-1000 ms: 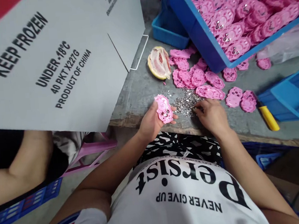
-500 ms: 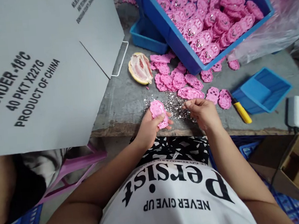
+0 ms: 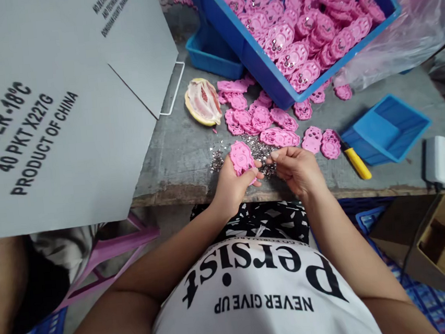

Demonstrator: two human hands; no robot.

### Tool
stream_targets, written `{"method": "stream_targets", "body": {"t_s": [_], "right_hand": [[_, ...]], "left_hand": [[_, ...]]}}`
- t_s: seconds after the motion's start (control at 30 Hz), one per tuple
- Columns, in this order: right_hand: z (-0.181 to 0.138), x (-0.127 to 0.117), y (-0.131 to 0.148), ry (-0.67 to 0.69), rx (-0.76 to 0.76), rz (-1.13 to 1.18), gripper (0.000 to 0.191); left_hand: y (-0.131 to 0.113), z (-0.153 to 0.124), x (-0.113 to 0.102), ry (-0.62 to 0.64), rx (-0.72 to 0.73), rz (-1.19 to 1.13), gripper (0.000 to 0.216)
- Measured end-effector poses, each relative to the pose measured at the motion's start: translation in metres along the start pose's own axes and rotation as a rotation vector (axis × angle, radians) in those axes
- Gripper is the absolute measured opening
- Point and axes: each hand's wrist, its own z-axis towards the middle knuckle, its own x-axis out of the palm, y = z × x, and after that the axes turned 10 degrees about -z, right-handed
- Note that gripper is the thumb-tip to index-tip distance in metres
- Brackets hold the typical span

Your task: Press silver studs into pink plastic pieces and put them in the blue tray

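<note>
My left hand (image 3: 233, 186) is closed round a pink plastic piece (image 3: 242, 158) with a scalloped edge, its thumb lying across the lower part. Just to the right, my right hand (image 3: 296, 166) is pinched at thumb and forefinger; whatever it grips is too small to make out. Between and behind the hands lies a spread of small shiny metal bits (image 3: 258, 148) on the grey table (image 3: 167, 167). Several loose pink pieces (image 3: 261, 117) lie just beyond the bits, and two more (image 3: 321, 141) are to the right of my right hand.
A large blue bin (image 3: 281, 85) full of pink pieces stands at the back. Around it are a small blue tray (image 3: 212, 57), a cut pomelo (image 3: 202, 102), a yellow-handled tool (image 3: 358, 163), a blue box (image 3: 387, 127) and a white device (image 3: 444, 162). A big carton (image 3: 64, 124) blocks the left.
My left hand has moved slightly right with the pink piece, closer to my right hand. The right hand stays pinched over the metal bits. The whole view has shifted slightly.
</note>
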Motion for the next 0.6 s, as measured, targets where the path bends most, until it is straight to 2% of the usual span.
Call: {"method": "stream_targets", "body": {"t_s": [0.2, 0.4, 0.5, 0.6], "right_hand": [[0.009, -0.005, -0.014, -0.169, -0.077, -0.233, 0.034], [0.015, -0.018, -0.019, -0.335, -0.331, -0.825, 0.01], [0.014, -0.027, -0.018, -0.346, -0.415, -1.098, 0.005], [0.002, -0.034, -0.02, -0.307, -0.475, -1.147, 0.009]], "left_hand": [[0.004, 0.002, -0.001, -0.017, -0.022, 0.015, 0.042], [-0.001, 0.003, -0.007, -0.058, -0.024, 0.049, 0.042], [0.0, 0.002, -0.014, -0.079, -0.036, 0.074, 0.041], [0.002, -0.002, -0.021, -0.089, -0.073, 0.098, 0.042]]}}
